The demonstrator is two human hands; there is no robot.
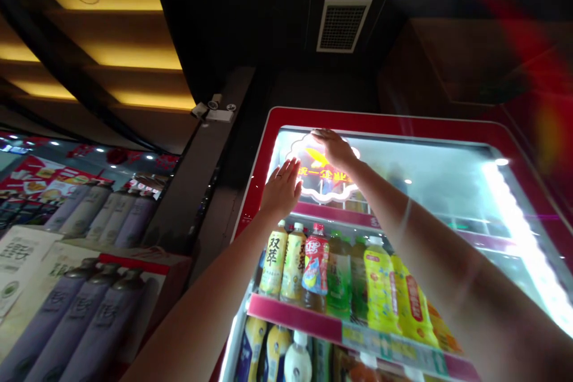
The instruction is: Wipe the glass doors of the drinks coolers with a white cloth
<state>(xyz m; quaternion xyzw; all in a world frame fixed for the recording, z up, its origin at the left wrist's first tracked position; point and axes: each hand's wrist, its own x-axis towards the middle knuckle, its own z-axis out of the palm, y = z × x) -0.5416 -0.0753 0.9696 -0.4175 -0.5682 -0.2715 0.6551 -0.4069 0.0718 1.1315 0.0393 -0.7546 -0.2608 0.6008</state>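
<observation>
Both my arms reach up toward the glass front of a tall red-framed drinks fridge (349,117). My left hand (281,190) is at the upper left of the glass, fingers stretched upward and a ring on one of them. Higher and to the right, my right hand (335,148) lies flat over the logo decal (320,174), its fingers pointing left. Neither hand shows anything held. Whether the palms touch the glass, I cannot tell. Behind the glass stand yellow-labelled bottles (272,259), a red-labelled bottle (316,262) and a green bottle (339,277).
Left of the fridge, tall grey-purple cans (96,322) stand in a box display, with several more cans (110,215) above. A dark pillar (210,173) rises between display and fridge. Overhead are a ceiling vent (344,25) and lit wooden panels (134,42).
</observation>
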